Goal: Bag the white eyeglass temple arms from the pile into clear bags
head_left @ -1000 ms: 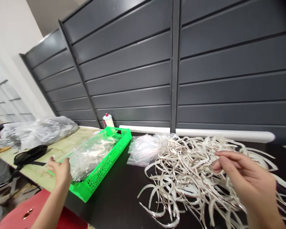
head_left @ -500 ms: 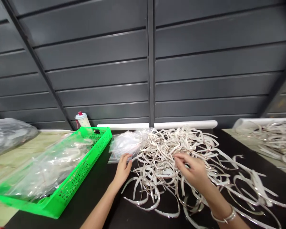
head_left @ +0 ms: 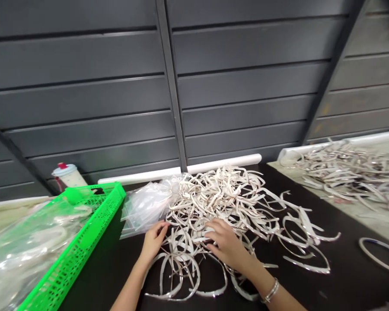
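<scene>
A tangled pile of curved white strips with shiny silvery edges (head_left: 214, 194) covers the middle of the black tabletop (head_left: 100, 268). My left hand (head_left: 153, 242) is at the pile's left edge, thumb and fingers bent but slightly apart, with nothing visible between them. Over the front of the pile, my right hand (head_left: 227, 246) has its fingers spread among the strips; no strip is plainly held. Clear plastic bags (head_left: 145, 205) lie against the pile's left side, just beyond my left hand. Several looser strips (head_left: 178, 276) lie nearest me.
A green plastic basket (head_left: 74, 242) on the left holds filled clear bags (head_left: 35, 246). Behind it stands a bottle with a red top (head_left: 69, 175). More strips (head_left: 350, 168) are heaped at right, near a lone ring-like band (head_left: 365, 250). White rolls (head_left: 227, 162) line the grey panelled wall (head_left: 240, 86).
The view has turned to the right, showing more of the right-hand heap. My right hand has shifted toward the pile's near side, and its pinched fingers have spread. My left hand stays at the left edge.
</scene>
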Available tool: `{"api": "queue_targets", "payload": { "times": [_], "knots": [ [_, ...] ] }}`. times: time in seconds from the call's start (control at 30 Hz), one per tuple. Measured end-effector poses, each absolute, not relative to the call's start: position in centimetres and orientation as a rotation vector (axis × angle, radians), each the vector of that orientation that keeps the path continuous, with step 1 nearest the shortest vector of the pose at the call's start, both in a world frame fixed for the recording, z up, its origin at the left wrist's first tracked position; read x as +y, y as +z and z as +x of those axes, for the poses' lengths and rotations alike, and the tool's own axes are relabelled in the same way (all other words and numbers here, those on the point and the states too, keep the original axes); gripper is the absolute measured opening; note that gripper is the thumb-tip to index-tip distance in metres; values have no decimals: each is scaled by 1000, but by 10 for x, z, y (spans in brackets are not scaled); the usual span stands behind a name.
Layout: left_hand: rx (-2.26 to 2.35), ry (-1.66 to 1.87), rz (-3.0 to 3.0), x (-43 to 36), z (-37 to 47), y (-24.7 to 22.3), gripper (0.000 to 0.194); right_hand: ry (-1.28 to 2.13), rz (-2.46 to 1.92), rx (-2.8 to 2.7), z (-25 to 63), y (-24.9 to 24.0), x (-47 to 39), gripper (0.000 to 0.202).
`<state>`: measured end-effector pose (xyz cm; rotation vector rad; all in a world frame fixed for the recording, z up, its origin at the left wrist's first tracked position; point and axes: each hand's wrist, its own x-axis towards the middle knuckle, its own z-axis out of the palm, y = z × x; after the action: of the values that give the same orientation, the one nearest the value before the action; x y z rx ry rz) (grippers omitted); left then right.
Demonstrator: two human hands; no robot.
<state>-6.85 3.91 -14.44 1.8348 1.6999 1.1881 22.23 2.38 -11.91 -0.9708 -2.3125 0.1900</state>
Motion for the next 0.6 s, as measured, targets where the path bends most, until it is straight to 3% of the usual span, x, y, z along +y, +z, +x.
{"api": "queue_targets", "payload": {
  "times": [0.17,0.6],
  "knots": [
    [1728,1152,1946,47,-60,-149,29,243,-1097,-2382,218,-135,25,29],
    [1772,1169,2085,48,-56,-161,31,122,-990,-2224,214,-151,37,18]
  ]
}}
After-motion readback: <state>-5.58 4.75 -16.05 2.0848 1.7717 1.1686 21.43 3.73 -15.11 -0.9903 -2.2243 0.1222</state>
